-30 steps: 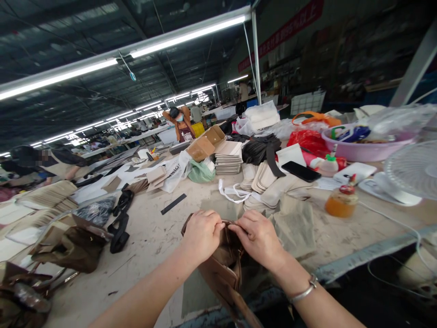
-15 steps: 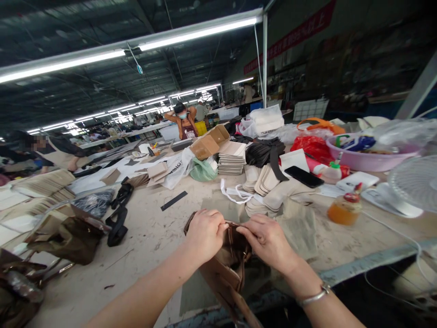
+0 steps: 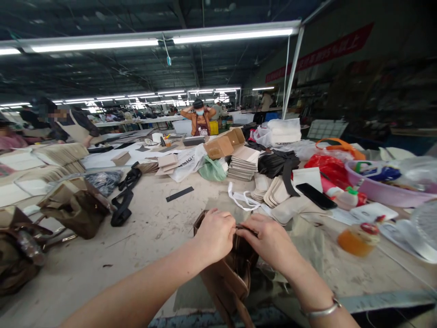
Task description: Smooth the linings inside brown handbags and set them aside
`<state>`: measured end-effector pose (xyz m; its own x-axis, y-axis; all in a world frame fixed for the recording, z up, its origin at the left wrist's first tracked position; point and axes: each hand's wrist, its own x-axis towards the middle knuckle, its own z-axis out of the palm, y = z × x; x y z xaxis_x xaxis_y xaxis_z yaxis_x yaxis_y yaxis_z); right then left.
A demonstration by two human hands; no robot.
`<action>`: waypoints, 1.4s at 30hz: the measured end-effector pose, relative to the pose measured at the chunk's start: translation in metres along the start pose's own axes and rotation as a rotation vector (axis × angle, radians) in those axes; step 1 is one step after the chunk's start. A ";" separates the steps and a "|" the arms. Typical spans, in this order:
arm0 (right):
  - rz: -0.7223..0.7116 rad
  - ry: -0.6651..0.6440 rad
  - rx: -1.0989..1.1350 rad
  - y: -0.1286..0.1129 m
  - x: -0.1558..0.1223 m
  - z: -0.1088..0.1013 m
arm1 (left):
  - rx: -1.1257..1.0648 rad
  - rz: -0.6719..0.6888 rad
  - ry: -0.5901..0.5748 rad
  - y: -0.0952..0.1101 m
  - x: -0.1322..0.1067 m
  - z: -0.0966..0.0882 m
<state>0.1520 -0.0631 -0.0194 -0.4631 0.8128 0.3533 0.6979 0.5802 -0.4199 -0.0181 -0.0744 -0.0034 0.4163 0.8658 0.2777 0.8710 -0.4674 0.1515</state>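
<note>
A brown handbag (image 3: 227, 282) stands at the table's near edge, its mouth facing up and a strap or handle trailing toward me. My left hand (image 3: 218, 234) is closed on the bag's far rim, thumb and fingers pinched together. Close beside it, my right hand (image 3: 264, 234) pinches the same rim from the right. The fingertips of both hands almost meet, and what lies right between them is hidden. Part of the bag's dark inside shows below the hands. A grey-green sheet (image 3: 303, 241) lies flat to the right of the bag.
Olive-brown bags (image 3: 77, 207) stand at the left, near a black strap (image 3: 122, 207). Beyond my hands are a black strip (image 3: 180, 194), stacked beige panels (image 3: 243, 162) and a phone (image 3: 316, 196). An orange glue jar (image 3: 357, 241) and pink basin (image 3: 389, 189) are right. Co-workers are further back.
The camera view has levelled and turned, so the table things appear shifted. My hands have drawn slightly closer together on the bag's rim, still gripping it.
</note>
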 end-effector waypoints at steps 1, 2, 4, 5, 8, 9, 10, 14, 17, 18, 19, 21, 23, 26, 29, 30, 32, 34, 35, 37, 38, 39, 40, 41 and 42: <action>-0.009 -0.008 0.003 0.000 0.003 0.000 | 0.001 -0.001 0.002 0.000 0.001 0.000; -0.019 -0.009 0.014 0.001 0.004 0.001 | 0.003 0.000 0.003 -0.001 0.001 0.000; -0.038 0.006 0.034 0.004 0.005 0.003 | 0.005 0.008 -0.002 -0.002 0.003 -0.001; -0.053 0.021 0.041 0.005 0.005 0.004 | -0.001 0.017 -0.012 -0.003 0.005 -0.001; -0.120 0.077 0.063 0.011 0.001 0.009 | -0.067 0.060 -0.075 -0.009 0.009 -0.002; -0.141 0.093 0.068 0.013 0.000 0.010 | -0.100 0.072 -0.098 -0.012 0.011 -0.004; -0.156 0.104 0.073 0.016 -0.001 0.012 | -0.128 0.077 -0.117 -0.014 0.012 -0.005; -0.156 0.127 0.099 0.026 -0.002 0.013 | -0.156 0.058 -0.149 -0.022 0.017 -0.014; -0.146 0.143 0.118 0.030 -0.002 0.013 | -0.138 0.056 -0.155 -0.026 0.019 -0.017; -0.146 0.146 0.122 0.030 -0.003 0.013 | -0.135 0.058 -0.156 -0.027 0.020 -0.017; -0.145 0.153 0.124 0.030 -0.003 0.014 | -0.132 0.060 -0.155 -0.027 0.020 -0.017; -0.141 0.161 0.125 0.029 -0.004 0.014 | -0.125 0.054 -0.142 -0.027 0.020 -0.014; -0.140 0.169 0.124 0.028 -0.004 0.015 | -0.113 0.032 -0.118 -0.025 0.021 -0.010; -0.132 0.176 0.123 0.028 -0.004 0.016 | -0.069 -0.005 -0.096 -0.022 0.022 -0.007; -0.110 0.179 0.113 0.027 -0.003 0.017 | -0.011 -0.023 -0.087 -0.020 0.022 -0.006; -0.100 0.176 0.111 0.027 -0.003 0.016 | 0.004 -0.028 -0.085 -0.020 0.022 -0.006; -0.078 0.151 0.124 0.028 -0.003 0.013 | 0.021 -0.035 -0.084 -0.021 0.021 -0.006; -0.061 0.090 0.156 0.029 -0.003 0.009 | 0.028 -0.041 -0.080 -0.024 0.020 -0.006; -0.054 0.060 0.169 0.029 -0.002 0.007 | 0.029 -0.044 -0.078 -0.025 0.019 -0.006; -0.027 0.035 0.159 0.029 0.000 0.005 | 0.025 -0.042 -0.071 -0.027 0.018 -0.005; -0.009 0.044 0.133 0.027 0.002 0.005 | 0.022 -0.038 -0.067 -0.027 0.018 -0.005; 0.006 0.061 0.102 0.025 0.005 0.006 | 0.017 -0.034 -0.062 -0.028 0.018 -0.004; 0.014 0.075 0.071 0.022 0.008 0.008 | 0.013 -0.030 -0.058 -0.028 0.018 -0.003; 0.017 0.076 0.046 0.019 0.011 0.010 | 0.009 -0.031 -0.053 -0.028 0.018 -0.003; 0.014 0.067 0.029 0.016 0.014 0.012 | 0.002 -0.036 -0.049 -0.028 0.018 -0.002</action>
<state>0.1506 -0.0418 -0.0316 -0.4151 0.8164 0.4016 0.6878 0.5705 -0.4488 -0.0355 -0.0463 -0.0004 0.3967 0.8899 0.2253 0.8861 -0.4353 0.1592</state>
